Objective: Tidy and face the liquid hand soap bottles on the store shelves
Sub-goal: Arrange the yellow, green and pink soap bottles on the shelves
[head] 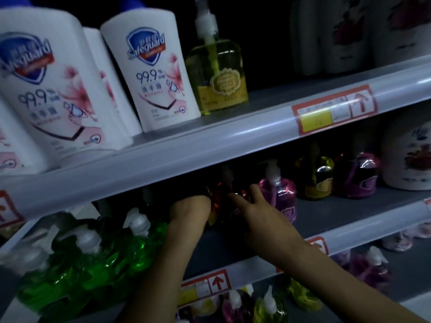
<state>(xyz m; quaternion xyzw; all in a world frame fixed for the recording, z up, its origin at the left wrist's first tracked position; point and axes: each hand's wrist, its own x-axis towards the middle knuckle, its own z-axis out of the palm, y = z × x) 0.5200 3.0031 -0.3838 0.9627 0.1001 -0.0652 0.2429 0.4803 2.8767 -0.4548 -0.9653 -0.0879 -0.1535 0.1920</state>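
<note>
Both hands reach deep into the dark middle shelf (349, 220). My left hand (190, 209) is at the left side of a red soap bottle (220, 197); its fingers are hidden behind the bottle and the shelf above. My right hand (254, 206) touches the same bottle from the right, fingers extended around it. A pink pump bottle (281, 194) stands just right of my right hand. Several green pump bottles (98, 248) crowd the shelf's left end.
The top shelf holds white Safeguard bottles (151, 73) and one yellow pump bottle (219, 73). Dark yellow (316, 178) and purple (356, 176) bottles stand farther right on the middle shelf. The lower shelf has pink and yellow bottles (270, 306). Price strips with red tags (333, 108) line the shelf edges.
</note>
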